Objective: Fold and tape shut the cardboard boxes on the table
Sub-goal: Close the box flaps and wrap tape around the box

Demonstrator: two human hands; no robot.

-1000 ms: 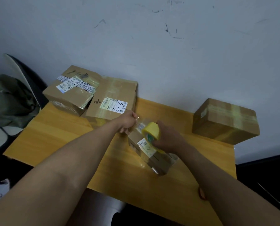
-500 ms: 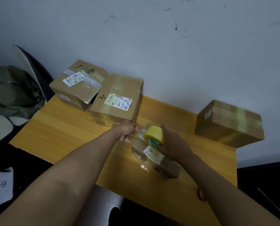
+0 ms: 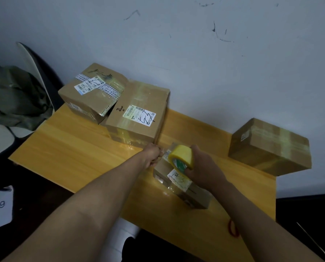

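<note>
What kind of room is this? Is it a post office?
Probably a small parcel-packing corner, not surely a post office. Taped cardboard boxes with shipping labels sit on a wooden table against a bare wall, and the right hand holds a yellow tape roll.

Both forearms are bare — no sleeves — and a red band (image 3: pixel 233 228) circles the right wrist.

Right hand (image 3: pixel 201 167) holds the yellow tape roll (image 3: pixel 181 157) on a small box (image 3: pixel 180 184); left hand (image 3: pixel 153 155) pinches the tape end.
</note>
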